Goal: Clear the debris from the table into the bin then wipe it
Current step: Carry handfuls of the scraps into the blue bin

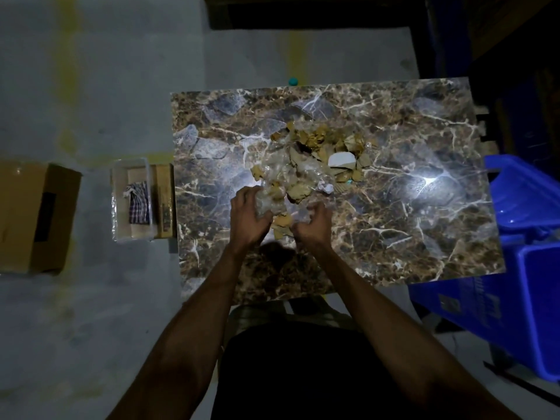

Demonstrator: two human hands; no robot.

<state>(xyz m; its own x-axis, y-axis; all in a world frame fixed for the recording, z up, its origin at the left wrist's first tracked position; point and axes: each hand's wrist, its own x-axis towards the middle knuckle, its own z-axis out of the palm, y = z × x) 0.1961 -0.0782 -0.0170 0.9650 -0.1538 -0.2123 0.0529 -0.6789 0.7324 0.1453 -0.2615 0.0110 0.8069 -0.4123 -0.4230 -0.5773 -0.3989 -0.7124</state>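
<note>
Two hands are showing, the left hand (249, 214) and the right hand (312, 223). One marble-patterned tabletop (409, 207) is carrying one heap of debris (315, 153); its torn brown scraps and clear plastic bits are lying too tangled to count, with one white piece (341, 159) showing among them. One blue bin (533, 268) is standing nearby. One brown cardboard box (33, 216), one clear container (133, 198) holding one checked cloth (138, 202), and one small teal ball (293, 81) are sitting on the floor.

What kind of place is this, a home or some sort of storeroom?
Probably a storeroom or workshop corner, dimly lit: a bare concrete floor, a cardboard box on it, and stacked blue plastic bins beside a marble-patterned table.
</note>
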